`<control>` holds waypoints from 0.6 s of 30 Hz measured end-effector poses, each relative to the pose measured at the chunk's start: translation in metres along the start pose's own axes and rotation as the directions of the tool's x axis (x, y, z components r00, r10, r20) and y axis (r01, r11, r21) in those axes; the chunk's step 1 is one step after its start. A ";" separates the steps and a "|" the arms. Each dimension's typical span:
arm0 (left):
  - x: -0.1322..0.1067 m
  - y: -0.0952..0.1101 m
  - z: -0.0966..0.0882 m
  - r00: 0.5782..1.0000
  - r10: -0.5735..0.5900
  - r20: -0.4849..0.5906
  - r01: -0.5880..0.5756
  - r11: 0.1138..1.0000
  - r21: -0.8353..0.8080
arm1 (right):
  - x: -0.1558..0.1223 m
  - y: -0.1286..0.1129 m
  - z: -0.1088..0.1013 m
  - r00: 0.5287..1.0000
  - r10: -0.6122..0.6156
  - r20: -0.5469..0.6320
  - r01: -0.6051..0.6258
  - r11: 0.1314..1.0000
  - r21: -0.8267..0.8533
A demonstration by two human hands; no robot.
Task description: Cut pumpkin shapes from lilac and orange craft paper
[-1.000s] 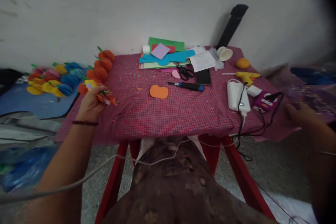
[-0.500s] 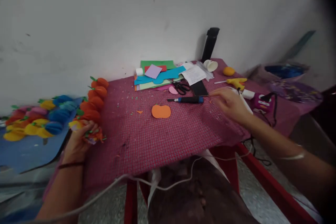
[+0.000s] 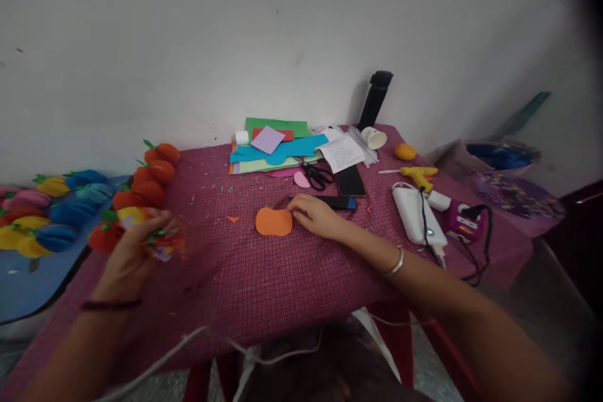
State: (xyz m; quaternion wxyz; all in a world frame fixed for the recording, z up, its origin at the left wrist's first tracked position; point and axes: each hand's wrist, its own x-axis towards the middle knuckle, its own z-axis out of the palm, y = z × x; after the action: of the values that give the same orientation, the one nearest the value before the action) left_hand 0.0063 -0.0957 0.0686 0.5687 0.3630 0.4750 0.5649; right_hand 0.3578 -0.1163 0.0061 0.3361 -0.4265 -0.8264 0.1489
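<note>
Left hand (image 3: 133, 246) clenched round paper scraps (image 3: 164, 243), number unclear. Right hand (image 3: 316, 217) at right edge of one orange cutout (image 3: 272, 222); can't tell if gripping. One checked desk (image 3: 264, 282): one white power bank (image 3: 414, 217) right, that cutout mid-desk, one pink piece (image 3: 301, 179) behind it, one orange offcut (image 3: 232, 219) to its left.

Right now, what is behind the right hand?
A knife, its blue end visible, and scissors farther back. The right hand covers part of the knife; that stretch is hidden.

Matt cutout (image 3: 274, 222), woven tablecloth (image 3: 245, 289), shiny metal bangle (image 3: 400, 261)
</note>
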 end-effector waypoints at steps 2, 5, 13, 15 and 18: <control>-0.009 -0.015 0.040 0.961 -0.067 0.267 0.102 0.988 -0.118 | 0.024 0.002 -0.002 1.000 -0.006 0.022 0.006 1.000 -0.007; -0.031 -0.051 0.088 0.776 -0.213 0.593 0.287 0.957 -0.032 | 0.067 0.009 0.006 0.996 -0.011 0.086 0.016 0.998 -0.062; -0.039 -0.123 0.099 0.416 -0.414 0.809 0.426 0.875 0.229 | 0.188 0.013 0.098 0.948 -0.056 0.313 0.129 0.967 -0.218; -0.034 -0.120 0.094 0.362 -0.407 0.839 0.398 0.881 0.255 | 0.212 0.013 0.128 0.936 -0.061 0.347 0.149 0.961 -0.233; -0.028 -0.108 0.088 0.354 -0.360 0.863 0.409 0.890 0.204 | 0.244 0.018 0.164 0.937 -0.006 0.350 0.106 0.958 -0.268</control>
State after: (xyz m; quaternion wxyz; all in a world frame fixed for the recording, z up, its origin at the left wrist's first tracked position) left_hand 0.1246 -0.1233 -0.0054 0.8543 0.4670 0.1677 0.1547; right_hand 0.1570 0.0976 -0.0189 0.1257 -0.4134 -0.8971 0.0925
